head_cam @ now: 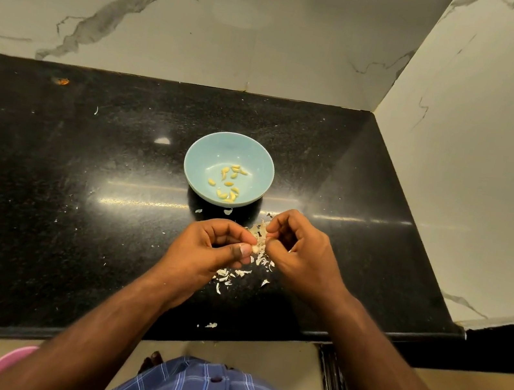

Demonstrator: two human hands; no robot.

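Observation:
My left hand (212, 248) pinches a small pale garlic clove (254, 249) between thumb and fingers, just above the black counter (78, 199). Close beside it on the right, my right hand (298, 253) has its fingers curled, with the fingertips at the clove. A heap of white papery garlic skins (235, 274) lies on the counter under and between the hands. Behind the hands stands a light blue bowl (202, 155) holding several peeled yellowish cloves (228, 183).
A marble wall rises behind the counter and another (475, 163) closes it on the right. The counter's front edge runs near my body. A pink tub rim (6, 364) shows below at the lower left. Stray skin bits (211, 325) lie near the front edge.

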